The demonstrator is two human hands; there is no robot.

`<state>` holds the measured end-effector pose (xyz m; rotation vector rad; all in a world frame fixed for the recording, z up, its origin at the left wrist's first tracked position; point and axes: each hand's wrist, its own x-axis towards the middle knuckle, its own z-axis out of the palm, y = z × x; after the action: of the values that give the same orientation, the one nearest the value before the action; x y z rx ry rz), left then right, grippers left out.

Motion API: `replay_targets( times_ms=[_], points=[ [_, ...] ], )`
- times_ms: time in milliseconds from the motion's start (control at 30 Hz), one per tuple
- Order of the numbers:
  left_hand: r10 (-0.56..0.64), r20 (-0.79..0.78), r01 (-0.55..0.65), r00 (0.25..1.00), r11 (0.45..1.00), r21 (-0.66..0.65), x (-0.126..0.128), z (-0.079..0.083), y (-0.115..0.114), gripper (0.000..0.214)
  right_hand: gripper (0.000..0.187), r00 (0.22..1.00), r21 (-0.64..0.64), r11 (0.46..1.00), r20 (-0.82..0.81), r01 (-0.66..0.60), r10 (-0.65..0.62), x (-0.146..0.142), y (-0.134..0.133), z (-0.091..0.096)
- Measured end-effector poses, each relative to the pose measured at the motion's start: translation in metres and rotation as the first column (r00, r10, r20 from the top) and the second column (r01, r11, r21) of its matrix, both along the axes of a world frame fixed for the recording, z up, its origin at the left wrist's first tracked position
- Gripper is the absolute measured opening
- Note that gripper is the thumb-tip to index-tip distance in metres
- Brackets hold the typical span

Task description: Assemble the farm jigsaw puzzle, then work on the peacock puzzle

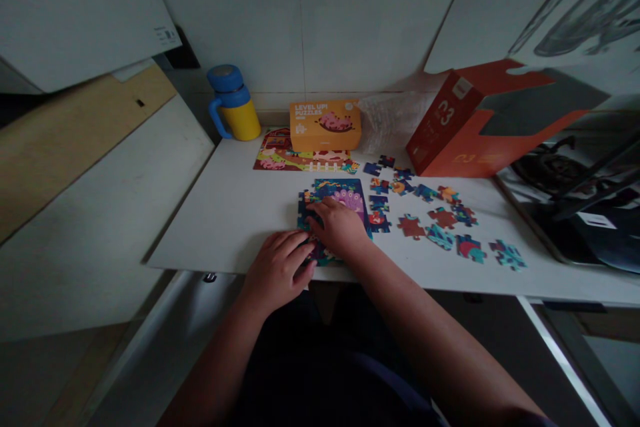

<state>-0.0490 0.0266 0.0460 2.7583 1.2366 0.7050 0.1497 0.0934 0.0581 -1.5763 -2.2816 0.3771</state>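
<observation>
A partly joined jigsaw puzzle (353, 188), dark blue with a purple many-eyed creature, lies near the table's front edge. My right hand (337, 223) rests on its middle with fingers apart and slightly bent, covering part of the picture. At the puzzle's lower left corner, my left hand (280, 267) lies with fingers stretched toward it and the thumb apart. Whatever lies under the fingertips of both hands is hidden. Loose puzzle pieces (412, 227) are scattered to the right, several picture side up and a couple showing plain reddish-brown.
Behind the puzzle, an orange puzzle box (325, 137) stands on a farm-picture puzzle (280, 159). A blue-yellow bottle (240, 117) is at back left. Bubble wrap (390, 123) and an open red-orange box (450, 127) stand back right. Dark equipment (590, 227) occupies the right edge.
</observation>
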Motion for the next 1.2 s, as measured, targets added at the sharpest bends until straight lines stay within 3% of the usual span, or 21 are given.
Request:
replay_targets(
  times_ms=[433,633,867,1200],
  points=[
    [-0.002,-0.005,0.002,1.0,0.999,0.034,-0.002,-0.006,0.002,0.026,0.037,0.998,0.009,0.999,0.048,-0.031,0.031,0.002,-0.003,0.002],
    [-0.022,-0.02,0.023,1.0,0.999,0.045,-0.004,-0.006,0.004,0.028,0.033,0.991,0.123,0.992,0.135,0.002,-0.019,0.021,-0.043,0.0],
    [-0.044,-0.015,0.044,0.999,0.998,0.051,-0.002,-0.003,0.007,0.034,0.036,0.994,0.203,0.978,0.08,0.051,-0.069,0.05,-0.093,-0.012],
    [-0.081,0.012,0.08,0.997,0.995,0.06,-0.004,-0.008,0.01,0.04,0.037,0.999,0.279,0.96,0.017,0.03,-0.036,0.056,-0.113,-0.021]
  ],
)
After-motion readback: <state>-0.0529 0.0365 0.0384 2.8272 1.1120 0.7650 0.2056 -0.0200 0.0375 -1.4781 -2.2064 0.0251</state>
